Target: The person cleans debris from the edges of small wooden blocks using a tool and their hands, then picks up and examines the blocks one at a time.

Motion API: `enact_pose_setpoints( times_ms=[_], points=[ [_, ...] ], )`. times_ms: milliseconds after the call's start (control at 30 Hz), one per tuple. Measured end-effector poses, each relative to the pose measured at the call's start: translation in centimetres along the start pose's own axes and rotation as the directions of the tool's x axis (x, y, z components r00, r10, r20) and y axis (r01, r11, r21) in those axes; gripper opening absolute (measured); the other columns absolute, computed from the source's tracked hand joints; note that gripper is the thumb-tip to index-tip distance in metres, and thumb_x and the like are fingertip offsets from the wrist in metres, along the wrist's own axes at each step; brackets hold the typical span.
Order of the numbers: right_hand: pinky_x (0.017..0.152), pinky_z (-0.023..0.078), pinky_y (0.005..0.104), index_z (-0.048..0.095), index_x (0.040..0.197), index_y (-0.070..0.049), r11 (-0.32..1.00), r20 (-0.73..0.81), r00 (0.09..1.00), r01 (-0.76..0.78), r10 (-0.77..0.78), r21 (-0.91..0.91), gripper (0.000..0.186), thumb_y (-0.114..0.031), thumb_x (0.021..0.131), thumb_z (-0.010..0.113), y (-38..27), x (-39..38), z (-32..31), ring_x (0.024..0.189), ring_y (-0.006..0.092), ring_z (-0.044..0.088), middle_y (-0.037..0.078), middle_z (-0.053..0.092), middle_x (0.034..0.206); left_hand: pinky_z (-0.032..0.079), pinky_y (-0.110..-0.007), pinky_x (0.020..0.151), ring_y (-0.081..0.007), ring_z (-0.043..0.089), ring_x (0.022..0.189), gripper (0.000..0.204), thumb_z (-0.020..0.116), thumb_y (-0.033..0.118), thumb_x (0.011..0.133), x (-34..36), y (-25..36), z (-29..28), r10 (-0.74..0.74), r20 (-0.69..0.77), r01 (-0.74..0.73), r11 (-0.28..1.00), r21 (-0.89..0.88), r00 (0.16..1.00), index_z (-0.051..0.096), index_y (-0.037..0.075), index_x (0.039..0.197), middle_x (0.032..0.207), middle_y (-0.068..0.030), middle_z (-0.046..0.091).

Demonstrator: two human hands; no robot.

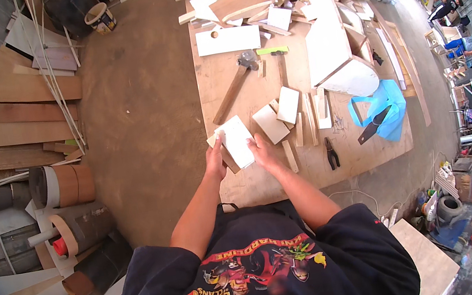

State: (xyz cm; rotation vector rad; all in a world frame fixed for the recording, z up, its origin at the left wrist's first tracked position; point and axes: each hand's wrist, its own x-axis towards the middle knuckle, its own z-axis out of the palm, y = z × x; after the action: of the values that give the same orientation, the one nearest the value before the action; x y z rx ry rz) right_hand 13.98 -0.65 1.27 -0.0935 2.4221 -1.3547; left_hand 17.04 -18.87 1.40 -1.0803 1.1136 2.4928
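Over the near left corner of the wooden worktable, my two hands hold a small block of wooden boards with a white face (237, 141). My left hand (214, 161) grips its left side, where bare wood shows. My right hand (262, 151) closes on its right edge. Just beyond the block lies a hammer (234, 86) with a wooden handle. A second hammer (280, 66) rests farther right, beside a lime-green strip (272, 50). Near my right hand are small wooden pieces (269, 123), a white-faced piece (288, 104), narrow strips (299, 130) and black-handled pliers (331, 153).
Scattered nails (338, 123) and a blue plastic bag (389, 109) with a handsaw (374, 125) lie on the right. A large white panel structure (331, 49) and heaped offcuts (240, 2) fill the far end. Boards (26, 113) and rolls (66, 184) line the left. Two people are far right.
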Motion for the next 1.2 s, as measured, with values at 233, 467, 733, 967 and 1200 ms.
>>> enact_pose_setpoints(
  times_ms=[233, 467, 733, 967, 1200],
  points=[
    [0.066, 0.055, 0.0394, 0.048, 0.105, 0.001, 0.76, 0.286, 0.941, -0.32, 0.182, 0.566, 0.035, -0.032, 0.102, 0.06, 0.5, 0.8, -0.9, 0.087, 0.0249, 0.065, 0.015, 0.064, 0.098, 0.052, -0.042, 0.099, -0.0249, 0.062, 0.12, 0.054, 0.06, 0.04, 0.103, -0.3, -0.1, -0.4, 0.104, -0.058, -0.109, 0.99, -0.092, 0.993, 0.049, 0.004, 0.141, 0.134, -0.0106, 0.061],
    [0.078, 0.058, 0.0364, 0.042, 0.136, 0.01, 0.803, 0.145, 0.98, -0.194, 0.135, 0.564, 0.051, -0.025, 0.102, 0.059, 0.2, 2.1, 3.4, 0.104, 0.0259, 0.065, 0.021, 0.062, 0.124, 0.051, -0.039, 0.099, -0.0209, 0.062, 0.117, 0.048, 0.072, 0.029, 0.097, 1.4, 1.9, -3.2, 0.138, -0.036, -0.137, 0.99, 0.025, 0.99, 0.057, 0.0, 0.132, 0.127, -0.0089, 0.066],
    [0.098, 0.047, 0.0365, 0.055, 0.127, -0.001, 0.919, 0.035, 0.978, -0.206, 0.207, 0.335, 0.032, -0.018, 0.101, 0.061, -3.5, 4.0, 14.3, 0.112, 0.0189, 0.06, 0.011, 0.066, 0.118, 0.049, -0.036, 0.1, -0.0208, 0.063, 0.114, 0.049, 0.074, 0.026, 0.095, 3.8, 10.0, -10.1, 0.108, 0.051, -0.117, 0.971, 0.207, 0.993, 0.056, -0.001, 0.133, 0.129, -0.0102, 0.065],
    [0.095, 0.048, 0.0414, 0.058, 0.123, 0.002, 0.941, -0.036, 0.985, -0.152, 0.17, 0.302, 0.037, -0.024, 0.097, 0.064, -12.6, 5.2, 19.9, 0.112, 0.0297, 0.063, 0.02, 0.066, 0.116, 0.051, -0.041, 0.101, -0.0239, 0.062, 0.117, 0.049, 0.069, 0.027, 0.099, 4.8, 17.8, -15.2, 0.1, 0.129, -0.122, 0.976, 0.183, 0.987, 0.052, 0.0, 0.137, 0.131, -0.01, 0.063],
    [0.082, 0.053, 0.0388, 0.049, 0.133, -0.005, 0.819, -0.075, 0.957, -0.198, 0.28, 0.539, 0.048, -0.036, 0.1, 0.064, -18.1, 4.7, 19.1, 0.104, 0.0225, 0.064, 0.012, 0.065, 0.118, 0.052, -0.042, 0.099, -0.0231, 0.062, 0.117, 0.052, 0.066, 0.033, 0.101, 4.7, 21.8, -12.2, 0.064, 0.277, -0.148, 0.945, 0.293, 0.959, 0.053, 0.0, 0.138, 0.132, -0.0111, 0.062]
  ],
)
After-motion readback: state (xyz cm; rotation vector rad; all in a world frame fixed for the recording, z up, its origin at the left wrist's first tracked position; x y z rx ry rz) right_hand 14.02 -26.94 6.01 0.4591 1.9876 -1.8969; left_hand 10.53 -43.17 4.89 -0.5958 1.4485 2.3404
